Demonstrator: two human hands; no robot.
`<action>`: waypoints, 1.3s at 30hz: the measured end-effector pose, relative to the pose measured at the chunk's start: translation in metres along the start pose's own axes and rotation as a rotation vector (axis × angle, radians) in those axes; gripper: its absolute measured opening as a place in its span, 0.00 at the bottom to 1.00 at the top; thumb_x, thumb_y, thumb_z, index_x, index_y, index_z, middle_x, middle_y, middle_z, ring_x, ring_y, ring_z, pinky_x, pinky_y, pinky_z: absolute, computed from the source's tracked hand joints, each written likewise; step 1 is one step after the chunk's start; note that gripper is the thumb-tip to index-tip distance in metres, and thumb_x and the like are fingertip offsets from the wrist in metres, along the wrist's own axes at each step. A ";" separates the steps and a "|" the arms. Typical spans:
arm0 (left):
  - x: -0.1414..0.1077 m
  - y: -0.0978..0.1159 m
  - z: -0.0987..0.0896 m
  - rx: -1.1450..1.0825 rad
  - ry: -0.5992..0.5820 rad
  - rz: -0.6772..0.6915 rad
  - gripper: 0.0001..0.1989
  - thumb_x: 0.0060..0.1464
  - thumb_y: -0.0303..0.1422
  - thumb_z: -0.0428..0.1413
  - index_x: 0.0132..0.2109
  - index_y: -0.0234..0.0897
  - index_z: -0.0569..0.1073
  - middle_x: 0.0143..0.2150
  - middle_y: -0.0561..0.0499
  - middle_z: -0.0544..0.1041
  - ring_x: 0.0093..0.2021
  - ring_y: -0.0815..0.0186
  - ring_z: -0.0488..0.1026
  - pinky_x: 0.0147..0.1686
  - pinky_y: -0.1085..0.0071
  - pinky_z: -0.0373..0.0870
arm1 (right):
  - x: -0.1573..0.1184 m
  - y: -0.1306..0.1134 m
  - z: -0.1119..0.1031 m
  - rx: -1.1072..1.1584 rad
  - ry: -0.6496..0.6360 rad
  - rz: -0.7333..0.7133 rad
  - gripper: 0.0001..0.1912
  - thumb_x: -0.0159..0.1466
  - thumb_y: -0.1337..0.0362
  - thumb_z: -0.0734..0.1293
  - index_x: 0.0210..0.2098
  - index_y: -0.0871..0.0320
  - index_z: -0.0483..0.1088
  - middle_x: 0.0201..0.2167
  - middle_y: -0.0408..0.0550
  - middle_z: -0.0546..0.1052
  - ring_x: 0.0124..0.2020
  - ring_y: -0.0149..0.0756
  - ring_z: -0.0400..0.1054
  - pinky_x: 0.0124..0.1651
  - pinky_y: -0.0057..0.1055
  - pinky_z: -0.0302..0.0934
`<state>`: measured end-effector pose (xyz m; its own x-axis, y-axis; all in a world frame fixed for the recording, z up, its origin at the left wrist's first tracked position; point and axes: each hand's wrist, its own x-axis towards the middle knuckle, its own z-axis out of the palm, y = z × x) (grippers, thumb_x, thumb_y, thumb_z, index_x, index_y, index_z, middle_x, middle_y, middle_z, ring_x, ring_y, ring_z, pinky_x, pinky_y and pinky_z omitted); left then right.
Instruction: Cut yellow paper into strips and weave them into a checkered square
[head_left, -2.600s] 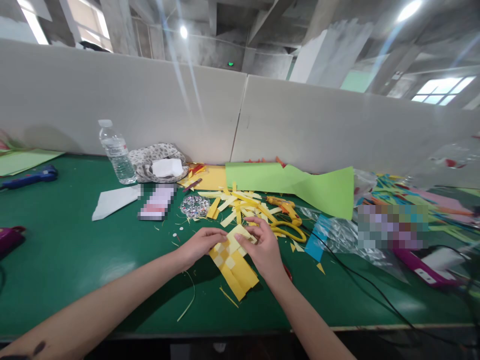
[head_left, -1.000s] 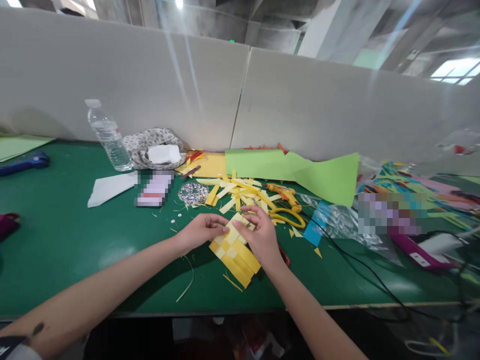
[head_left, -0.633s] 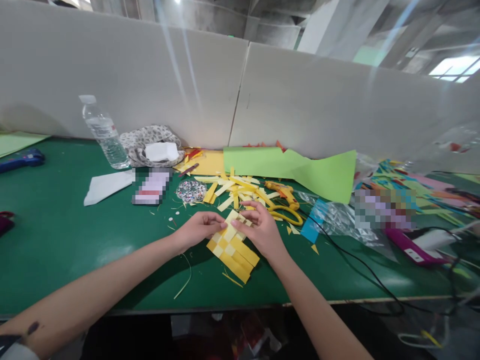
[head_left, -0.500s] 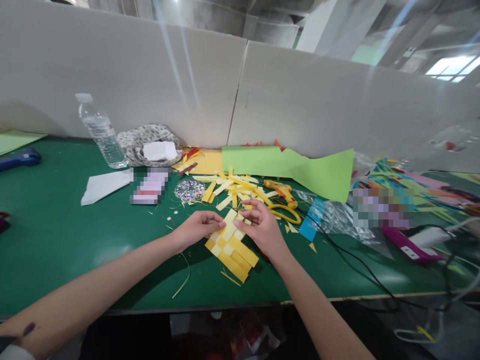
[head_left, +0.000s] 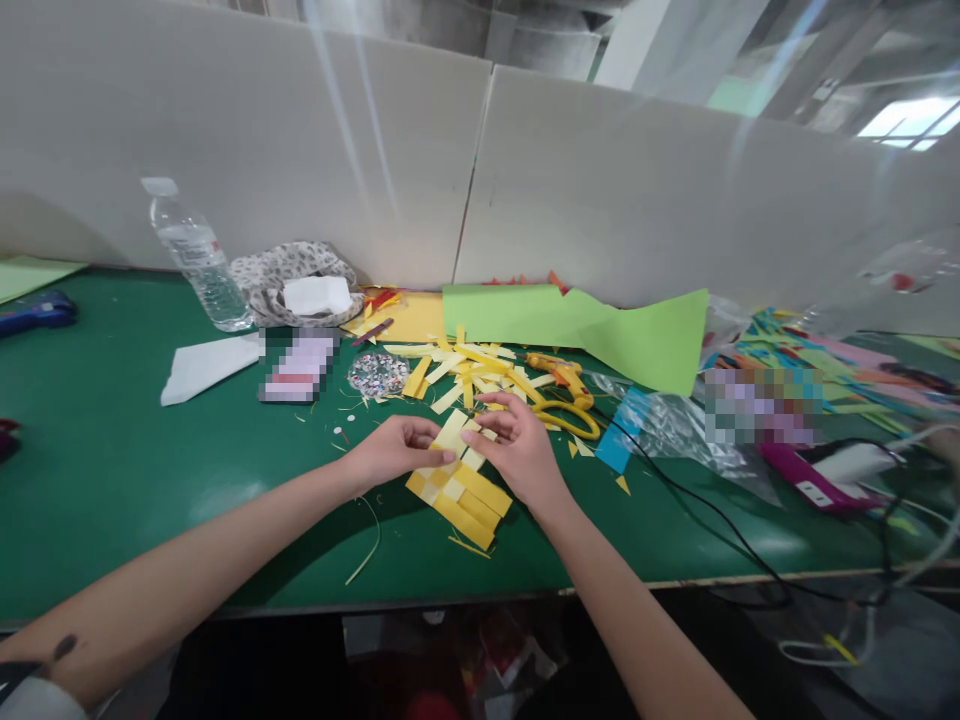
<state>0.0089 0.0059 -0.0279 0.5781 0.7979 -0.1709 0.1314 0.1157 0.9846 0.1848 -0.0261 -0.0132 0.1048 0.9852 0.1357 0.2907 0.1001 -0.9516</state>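
Note:
Between my hands is a piece of woven paper strips [head_left: 466,503], pale yellow crossing deeper yellow in a checked pattern. My left hand [head_left: 401,450] grips its left upper edge, thumb laid over the top and fingers curled beneath. At its upper right, my right hand [head_left: 517,445] pinches the pale strips with the thumb, the other fingers bent above. The loose ends of the deeper yellow strips point toward the lower right. Just behind the weave lies a heap of loose yellow paper strips [head_left: 450,372].
A yellow glue gun [head_left: 564,375], yellow-handled scissors [head_left: 574,420] and a round dish of sequins [head_left: 380,375] lie behind my hands. A water bottle [head_left: 196,255] stands back left. Green paper [head_left: 570,330] leans along the partition. A black cable [head_left: 697,508] crosses the right side.
My left thumb has shifted down and right across the weave, covering part of it. My right hand stays at the upper right of the strips. The view has tilted slightly.

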 end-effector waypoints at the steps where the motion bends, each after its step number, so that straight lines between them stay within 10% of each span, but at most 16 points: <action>1: 0.000 0.000 0.000 -0.008 -0.003 -0.003 0.12 0.39 0.36 0.64 0.31 0.34 0.72 0.24 0.56 0.71 0.24 0.73 0.65 0.25 0.76 0.57 | 0.000 0.000 0.000 0.015 0.005 0.007 0.23 0.48 0.62 0.71 0.42 0.55 0.64 0.29 0.43 0.75 0.31 0.35 0.71 0.37 0.34 0.64; 6: -0.001 0.000 -0.001 -0.068 0.025 -0.003 0.11 0.39 0.33 0.64 0.31 0.34 0.72 0.28 0.53 0.76 0.29 0.69 0.72 0.32 0.73 0.64 | 0.003 -0.002 -0.006 0.069 0.085 0.105 0.33 0.44 0.59 0.74 0.47 0.54 0.61 0.44 0.52 0.73 0.44 0.40 0.70 0.44 0.37 0.66; 11: 0.000 0.000 -0.002 -0.152 0.051 0.010 0.14 0.40 0.33 0.65 0.36 0.33 0.74 0.33 0.49 0.79 0.35 0.65 0.75 0.39 0.69 0.68 | 0.002 -0.004 -0.014 -0.013 -0.056 0.253 0.34 0.43 0.58 0.75 0.48 0.55 0.62 0.31 0.46 0.76 0.33 0.40 0.73 0.39 0.40 0.67; 39: 0.000 0.000 -0.001 -0.159 -0.045 0.008 0.20 0.40 0.33 0.65 0.44 0.36 0.76 0.37 0.47 0.80 0.37 0.62 0.76 0.41 0.66 0.70 | -0.001 -0.002 -0.002 0.058 -0.064 0.059 0.25 0.45 0.61 0.74 0.41 0.55 0.65 0.24 0.42 0.76 0.28 0.36 0.73 0.39 0.37 0.68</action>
<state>0.0078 0.0062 -0.0274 0.6147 0.7722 -0.1611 -0.0006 0.2047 0.9788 0.1859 -0.0277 -0.0114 0.0582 0.9963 0.0632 0.2300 0.0482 -0.9720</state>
